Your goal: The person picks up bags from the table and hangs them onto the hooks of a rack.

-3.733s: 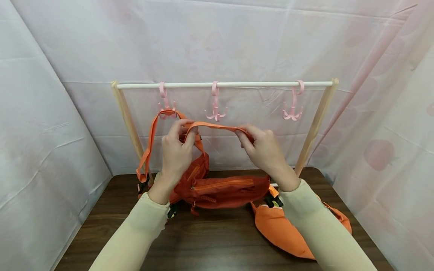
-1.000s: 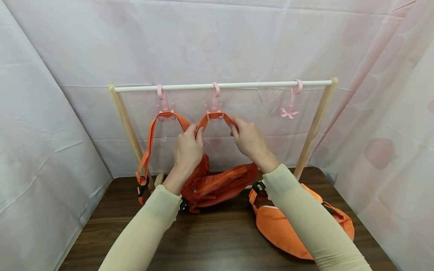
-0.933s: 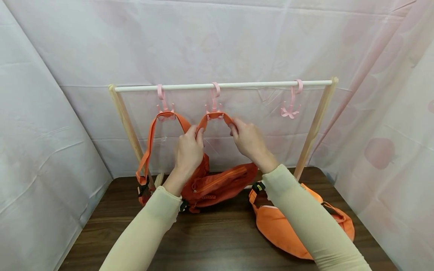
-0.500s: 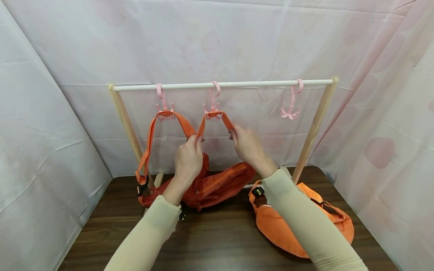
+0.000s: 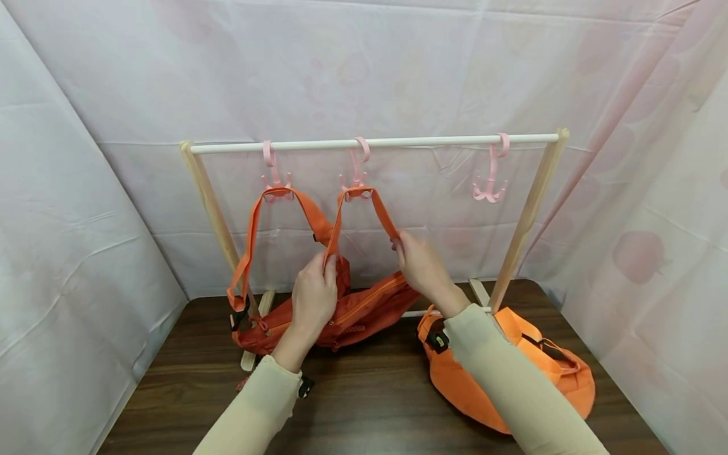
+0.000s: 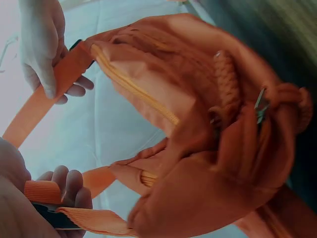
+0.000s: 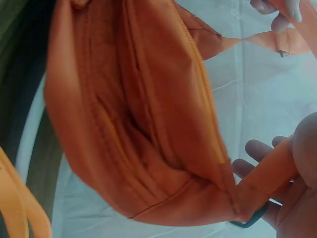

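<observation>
An orange strap [image 5: 385, 215] loops over the prongs of the middle pink hook [image 5: 357, 170] in the head view. My left hand [image 5: 315, 294] pinches its left side; a black buckle and webbing lie across that palm in the left wrist view. The strap's right side is gripped by my right hand [image 5: 423, 265], its fingers curled round the webbing near the bag's end [image 7: 277, 173]. Below hangs the strap's dark orange waist bag [image 5: 370, 309], with an orange zip, partly hidden by my left arm. Another orange strap [image 5: 251, 246] hangs on the left pink hook [image 5: 275, 170].
A white bar [image 5: 432, 143] on wooden posts [image 5: 520, 227] carries the hooks. The right pink hook [image 5: 490, 177] has nothing hanging on it. A brighter orange waist bag [image 5: 469, 392] lies on the dark wooden table [image 5: 364, 404] at the right, partly under my right sleeve.
The strap was held in front of the hooks, then came to rest on the middle one. Both hands have since slid down along its sides, and the bag below has sunk lower.
</observation>
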The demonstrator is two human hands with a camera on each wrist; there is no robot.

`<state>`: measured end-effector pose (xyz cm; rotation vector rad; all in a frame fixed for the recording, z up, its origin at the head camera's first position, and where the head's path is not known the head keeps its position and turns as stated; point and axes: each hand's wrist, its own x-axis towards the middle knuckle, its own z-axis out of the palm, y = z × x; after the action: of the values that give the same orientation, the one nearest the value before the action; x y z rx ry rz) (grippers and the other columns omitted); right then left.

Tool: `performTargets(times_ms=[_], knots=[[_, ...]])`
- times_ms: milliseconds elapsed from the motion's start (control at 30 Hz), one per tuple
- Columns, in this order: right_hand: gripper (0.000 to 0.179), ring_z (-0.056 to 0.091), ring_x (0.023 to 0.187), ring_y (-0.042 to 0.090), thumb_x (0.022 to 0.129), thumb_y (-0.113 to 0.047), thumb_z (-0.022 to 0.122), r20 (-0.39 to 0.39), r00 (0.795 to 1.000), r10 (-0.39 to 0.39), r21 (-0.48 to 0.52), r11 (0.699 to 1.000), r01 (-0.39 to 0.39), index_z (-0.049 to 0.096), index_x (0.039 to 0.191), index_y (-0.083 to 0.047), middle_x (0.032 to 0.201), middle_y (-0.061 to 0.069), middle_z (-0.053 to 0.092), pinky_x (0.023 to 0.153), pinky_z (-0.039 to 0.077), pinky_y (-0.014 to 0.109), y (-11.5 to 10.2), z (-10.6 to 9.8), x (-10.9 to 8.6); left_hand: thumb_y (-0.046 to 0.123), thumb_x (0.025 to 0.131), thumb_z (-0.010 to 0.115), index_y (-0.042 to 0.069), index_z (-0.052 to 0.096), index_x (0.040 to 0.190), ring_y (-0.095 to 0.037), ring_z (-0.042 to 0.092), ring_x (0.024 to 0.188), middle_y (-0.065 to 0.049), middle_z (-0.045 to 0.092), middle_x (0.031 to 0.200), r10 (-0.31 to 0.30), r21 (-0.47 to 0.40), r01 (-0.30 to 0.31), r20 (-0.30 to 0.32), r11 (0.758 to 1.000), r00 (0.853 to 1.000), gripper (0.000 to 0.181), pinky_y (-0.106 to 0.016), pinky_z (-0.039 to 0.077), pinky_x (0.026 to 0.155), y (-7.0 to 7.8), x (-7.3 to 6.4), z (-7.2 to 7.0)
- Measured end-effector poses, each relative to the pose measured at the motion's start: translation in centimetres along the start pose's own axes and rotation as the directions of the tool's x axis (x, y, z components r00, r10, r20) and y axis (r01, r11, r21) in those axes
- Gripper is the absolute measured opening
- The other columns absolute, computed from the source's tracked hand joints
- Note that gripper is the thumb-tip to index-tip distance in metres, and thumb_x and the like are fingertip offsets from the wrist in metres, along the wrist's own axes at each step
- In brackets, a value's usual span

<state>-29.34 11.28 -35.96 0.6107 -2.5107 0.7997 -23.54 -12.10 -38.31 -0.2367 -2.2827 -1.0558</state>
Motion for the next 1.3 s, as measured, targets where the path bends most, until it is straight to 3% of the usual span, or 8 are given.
performTargets(times_ms=[200, 367, 467, 633, 700, 867, 1100, 1300], knots=[[0.019, 0.047, 0.056, 0.02, 0.113, -0.02, 0.054, 0.004, 1.0, 0.012, -0.021, 1.0, -0.012, 0.065, 0.115, -0.006, 0.075, 0.004, 0.054, 0.052, 0.041, 0.037, 0.9, 0.5, -1.2, 0.034, 0.114, 0.051, 0.009, 0.07, 0.124, -0.019, 0.05, 0.063, -0.001, 0.06, 0.085, -0.005, -0.015, 0.005, -0.019, 1.0, 1.0, 0.033, -0.04, 0.04, 0.054, -0.8, -1.3, 0.2], [0.016, 0.049, 0.063, 0.023, 0.113, -0.018, 0.054, -0.005, 1.0, -0.005, -0.06, 0.998, 0.004, 0.062, 0.107, -0.007, 0.077, 0.003, 0.051, 0.059, 0.043, 0.04, 1.5, 0.7, -1.9, 0.035, 0.112, 0.056, 0.009, 0.063, 0.139, -0.023, 0.061, 0.078, -0.006, 0.066, 0.106, -0.018, -0.035, 0.017, -0.033, 0.999, 0.999, 0.038, -0.043, 0.05, 0.063, -1.1, -2.0, 0.3], [0.014, 0.055, 0.07, 0.025, 0.111, -0.018, 0.057, -0.013, 1.0, -0.006, -0.059, 0.998, 0.006, 0.062, 0.116, -0.006, 0.085, 0.005, 0.057, 0.065, 0.048, 0.043, 1.7, 0.8, -2.4, 0.034, 0.11, 0.061, 0.009, 0.057, 0.147, -0.028, 0.066, 0.092, -0.01, 0.065, 0.122, -0.028, -0.034, 0.026, -0.046, 0.999, 0.999, 0.045, -0.047, 0.054, 0.073, -1.3, -2.4, 0.3], [0.047, 0.068, 0.095, 0.034, 0.109, -0.021, 0.063, -0.035, 0.999, -0.013, -0.046, 0.999, 0.011, 0.051, 0.149, 0.002, 0.117, 0.019, 0.067, 0.084, 0.057, 0.052, 2.1, 0.7, -3.0, 0.034, 0.107, 0.067, 0.01, 0.05, 0.154, -0.034, 0.065, 0.11, -0.013, 0.059, 0.137, -0.025, -0.043, 0.022, -0.083, 0.999, 0.996, 0.055, -0.053, 0.054, 0.082, -1.3, -3.0, 0.0], [0.056, 0.068, 0.095, 0.035, 0.108, -0.022, 0.065, -0.045, 0.999, -0.011, -0.038, 0.999, 0.01, 0.045, 0.155, 0.002, 0.123, 0.022, 0.066, 0.085, 0.057, 0.053, 2.2, 0.5, -3.3, 0.034, 0.107, 0.067, 0.011, 0.05, 0.154, -0.035, 0.063, 0.116, -0.014, 0.057, 0.139, -0.019, -0.053, 0.013, -0.099, 0.999, 0.995, 0.056, -0.054, 0.054, 0.087, -1.3, -3.1, -0.2], [0.063, 0.067, 0.093, 0.036, 0.106, -0.021, 0.068, -0.073, 0.997, -0.011, -0.016, 1.0, 0.01, 0.04, 0.159, -0.001, 0.12, 0.022, 0.066, 0.084, 0.056, 0.053, 2.5, 0.0, -4.1, 0.033, 0.105, 0.07, 0.011, 0.049, 0.155, -0.035, 0.059, 0.121, -0.014, 0.055, 0.143, 0.008, -0.066, -0.017, -0.134, 0.998, 0.991, 0.058, -0.052, 0.053, 0.092, -1.3, -3.5, -0.6], [0.068, 0.054, 0.139, 0.04, 0.107, -0.025, 0.065, -0.065, 0.998, 0.018, -0.028, 0.999, -0.02, 0.036, 0.163, -0.001, 0.156, 0.021, 0.051, 0.111, 0.045, 0.057, 2.8, -0.6, -5.3, 0.033, 0.102, 0.074, 0.009, 0.047, 0.156, -0.036, 0.057, 0.121, -0.017, 0.055, 0.141, 0.071, -0.051, -0.081, -0.175, 0.995, 0.982, 0.065, -0.052, 0.051, 0.091, -1.1, -4.2, -1.1], [0.068, 0.056, 0.136, 0.04, 0.105, -0.025, 0.068, -0.09, 0.996, -0.004, -0.033, 0.999, 0.001, 0.037, 0.162, -0.001, 0.154, 0.02, 0.054, 0.108, 0.047, 0.058, 2.8, -1.2, -6.3, 0.032, 0.1, 0.077, 0.007, 0.048, 0.155, -0.039, 0.056, 0.122, -0.017, 0.054, 0.143, 0.106, -0.057, -0.119, -0.189, 0.991, 0.976, 0.066, -0.054, 0.05, 0.092, -0.8, -4.7, -1.2]])
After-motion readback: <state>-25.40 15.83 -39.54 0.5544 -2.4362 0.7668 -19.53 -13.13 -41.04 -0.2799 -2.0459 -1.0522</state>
